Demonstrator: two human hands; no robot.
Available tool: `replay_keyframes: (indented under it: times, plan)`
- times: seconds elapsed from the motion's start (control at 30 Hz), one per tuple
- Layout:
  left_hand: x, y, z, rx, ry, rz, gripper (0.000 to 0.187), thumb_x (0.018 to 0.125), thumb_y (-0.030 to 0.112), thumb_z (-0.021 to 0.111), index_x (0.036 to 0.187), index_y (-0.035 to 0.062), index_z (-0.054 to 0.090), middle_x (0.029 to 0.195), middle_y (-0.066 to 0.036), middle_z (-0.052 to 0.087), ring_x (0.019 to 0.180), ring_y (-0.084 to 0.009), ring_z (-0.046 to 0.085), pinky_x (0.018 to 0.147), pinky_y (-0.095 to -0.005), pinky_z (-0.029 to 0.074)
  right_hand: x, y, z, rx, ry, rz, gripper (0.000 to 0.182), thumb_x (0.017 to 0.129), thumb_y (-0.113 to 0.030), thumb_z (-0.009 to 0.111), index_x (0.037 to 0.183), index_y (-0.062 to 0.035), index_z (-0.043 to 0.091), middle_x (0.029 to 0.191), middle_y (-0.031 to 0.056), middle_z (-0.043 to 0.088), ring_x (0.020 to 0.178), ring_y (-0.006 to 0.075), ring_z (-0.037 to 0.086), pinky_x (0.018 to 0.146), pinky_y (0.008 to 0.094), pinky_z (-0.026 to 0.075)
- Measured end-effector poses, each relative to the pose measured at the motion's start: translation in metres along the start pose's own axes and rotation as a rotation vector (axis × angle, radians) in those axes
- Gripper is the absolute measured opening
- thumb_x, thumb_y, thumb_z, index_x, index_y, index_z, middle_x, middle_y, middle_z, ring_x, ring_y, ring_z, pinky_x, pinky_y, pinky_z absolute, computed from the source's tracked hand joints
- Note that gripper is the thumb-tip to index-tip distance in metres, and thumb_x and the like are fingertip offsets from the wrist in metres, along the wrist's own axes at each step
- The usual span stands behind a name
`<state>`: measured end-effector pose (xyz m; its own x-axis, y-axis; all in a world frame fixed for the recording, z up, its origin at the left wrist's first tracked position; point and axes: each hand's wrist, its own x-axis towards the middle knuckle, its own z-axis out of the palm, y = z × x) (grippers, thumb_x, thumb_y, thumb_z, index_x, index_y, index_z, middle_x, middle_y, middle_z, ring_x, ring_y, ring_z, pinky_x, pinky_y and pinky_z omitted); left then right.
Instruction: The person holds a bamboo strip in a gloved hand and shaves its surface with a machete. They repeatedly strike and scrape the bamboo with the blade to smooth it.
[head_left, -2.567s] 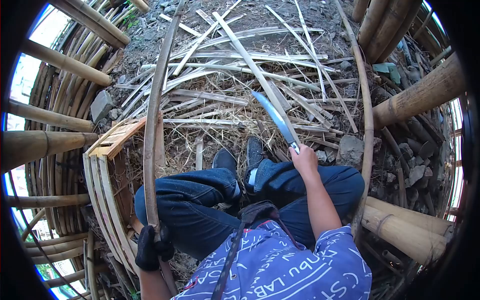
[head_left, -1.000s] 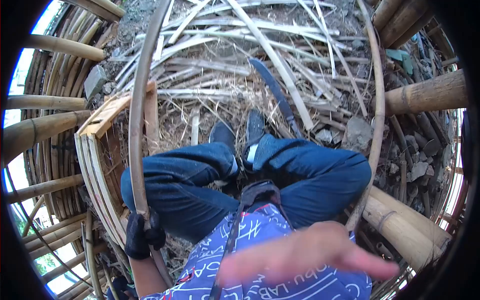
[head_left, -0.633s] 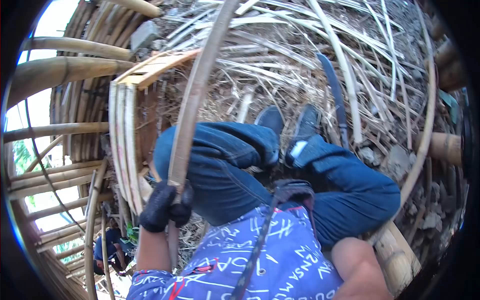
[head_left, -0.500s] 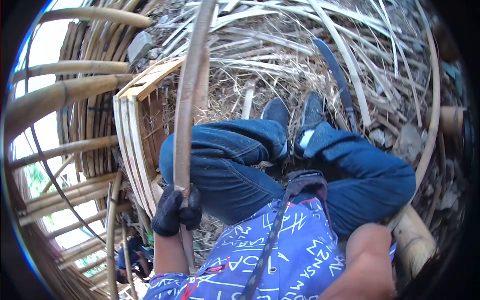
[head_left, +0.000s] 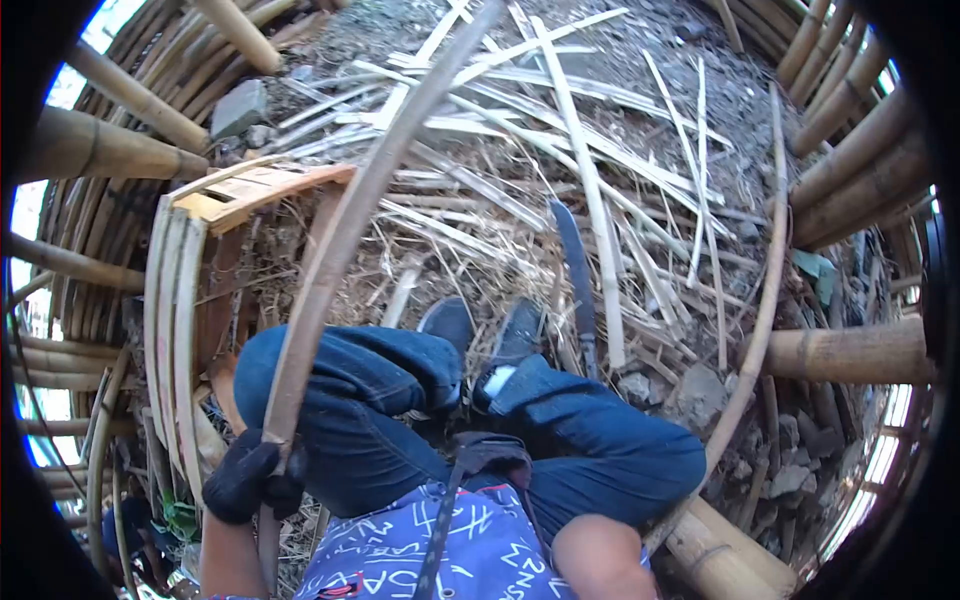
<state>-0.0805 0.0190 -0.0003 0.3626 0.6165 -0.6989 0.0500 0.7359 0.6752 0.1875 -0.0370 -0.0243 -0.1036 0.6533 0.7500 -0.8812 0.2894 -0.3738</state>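
My left hand (head_left: 250,477), in a dark glove, is wrapped around the lower part of a long split bamboo strip (head_left: 345,230). The strip slants up past my bent left knee, and its far end reaches the top of the view. Of my right arm only the upper part (head_left: 603,558) shows at the bottom; the hand is out of sight. Beyond my shoes lies a machete (head_left: 575,262) with a dark curved blade, its handle pointing toward me. A wooden crate (head_left: 178,320) stands beside my left leg.
Many pale bamboo strips (head_left: 575,150) lie crisscrossed over the littered ground. Bamboo poles (head_left: 110,145) form walls on the left and right. A thick bamboo pole (head_left: 840,352) juts in at right, near broken stones (head_left: 700,395). A grey block (head_left: 238,108) sits behind the crate. Another person (head_left: 135,540) is partly visible at lower left.
The view has swung right and up, so things appear further left and lower, and the right wall has come into sight. The bamboo strip now slants more; my left hand still grips it.
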Motion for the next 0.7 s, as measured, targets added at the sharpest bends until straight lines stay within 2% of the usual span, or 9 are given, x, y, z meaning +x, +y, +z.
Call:
replay_keyframes:
  times: [0.07, 0.17, 0.37, 0.43, 0.47, 0.5, 0.53, 0.6, 0.7]
  plan:
    - [0.000, -0.005, -0.004, -0.021, 0.014, -0.079, 0.045, 0.088, 0.044, 0.058, 0.084, -0.0007, 0.052, 0.049, 0.002, 0.035, 0.037, -0.0088, 0.034, 0.035, -0.0260, 0.028, -0.006, -0.006, 0.003, -0.064, 0.025, -0.040, 0.042, 0.068, -0.032, 0.054, 0.094, 0.0006, 0.050, 0.098, 0.0173, 0.049, 0.084, 0.0323, 0.046, 0.072, 0.0427, 0.038]
    - [0.000, -0.012, -0.008, -0.014, 0.099, 0.047, 0.046, 0.086, 0.044, 0.058, 0.078, -0.0003, 0.051, 0.046, 0.000, 0.034, 0.034, -0.0117, 0.034, 0.033, -0.0276, 0.029, -0.010, -0.026, 0.011, -0.248, 0.048, -0.143, 0.033, 0.068, -0.025, 0.057, 0.090, -0.0009, 0.054, 0.094, 0.0154, 0.052, 0.079, 0.0313, 0.049, 0.069, 0.0420, 0.041]
    - [0.001, -0.011, -0.002, 0.000, 0.117, 0.106, 0.045, 0.085, 0.043, 0.059, 0.081, -0.0003, 0.051, 0.046, 0.000, 0.034, 0.033, -0.0126, 0.034, 0.031, -0.0279, 0.028, -0.032, -0.069, 0.001, -1.040, 0.130, -0.441, 0.016, 0.068, -0.013, 0.062, 0.081, -0.0040, 0.060, 0.084, 0.0118, 0.059, 0.068, 0.0293, 0.054, 0.061, 0.0405, 0.045]
    - [0.002, -0.008, -0.005, 0.024, 0.102, 0.097, 0.045, 0.086, 0.044, 0.058, 0.082, 0.0001, 0.050, 0.046, 0.000, 0.034, 0.033, -0.0125, 0.034, 0.031, -0.0279, 0.028, -0.054, -0.074, -0.051, -1.746, 0.196, -0.104, 0.011, 0.068, -0.009, 0.064, 0.078, -0.0050, 0.062, 0.081, 0.0106, 0.061, 0.065, 0.0287, 0.056, 0.058, 0.0400, 0.047]
    - [0.002, -0.009, -0.005, 0.044, 0.088, 0.084, 0.045, 0.086, 0.045, 0.057, 0.083, 0.0004, 0.050, 0.046, 0.000, 0.034, 0.033, -0.0123, 0.034, 0.031, -0.0279, 0.028, -0.041, -0.076, -0.087, -1.888, 0.094, 0.082, 0.012, 0.070, -0.013, 0.066, 0.077, -0.0051, 0.062, 0.079, 0.0076, 0.061, 0.065, 0.0251, 0.057, 0.060, 0.0368, 0.047]
    - [0.000, -0.010, -0.005, 0.050, 0.085, 0.074, 0.045, 0.086, 0.045, 0.057, 0.083, 0.0004, 0.050, 0.046, 0.000, 0.034, 0.033, -0.0123, 0.034, 0.031, -0.0279, 0.028, -0.058, -0.076, -0.128, -1.652, 0.404, 0.411, 0.013, 0.075, -0.016, 0.067, 0.079, -0.0049, 0.061, 0.076, 0.0100, 0.060, 0.067, 0.0244, 0.059, 0.065, 0.0355, 0.048]
    - [-0.001, -0.010, -0.007, 0.038, 0.064, 0.063, 0.046, 0.087, 0.046, 0.056, 0.083, 0.0010, 0.050, 0.046, 0.000, 0.034, 0.033, -0.0122, 0.034, 0.031, -0.0280, 0.028, -0.064, -0.073, -0.162, -1.637, 0.710, 0.777, 0.015, 0.082, -0.014, 0.064, 0.079, -0.0015, 0.057, 0.066, 0.0085, 0.058, 0.062, 0.0242, 0.059, 0.061, 0.0344, 0.049]
    - [0.002, -0.012, -0.010, 0.045, 0.038, 0.068, 0.047, 0.088, 0.048, 0.056, 0.083, 0.0017, 0.050, 0.046, 0.000, 0.034, 0.033, -0.0120, 0.034, 0.031, -0.0280, 0.028, -0.119, -0.071, -0.204, -1.733, 0.662, 1.389, 0.020, 0.082, -0.022, 0.065, 0.083, -0.0033, 0.060, 0.076, 0.0158, 0.064, 0.074, 0.0351, 0.063, 0.067, 0.0423, 0.051]
    - [-0.001, -0.020, -0.007, 0.083, 0.139, 0.061, 0.048, 0.090, 0.051, 0.051, 0.085, 0.0034, 0.050, 0.047, 0.000, 0.036, 0.034, -0.0118, 0.034, 0.033, -0.0278, 0.029, -0.177, -0.040, -0.214, -1.969, 0.694, 1.441, 0.022, 0.081, -0.021, 0.063, 0.090, -0.0011, 0.058, 0.080, 0.0191, 0.065, 0.081, 0.0386, 0.064, 0.071, 0.0473, 0.052]
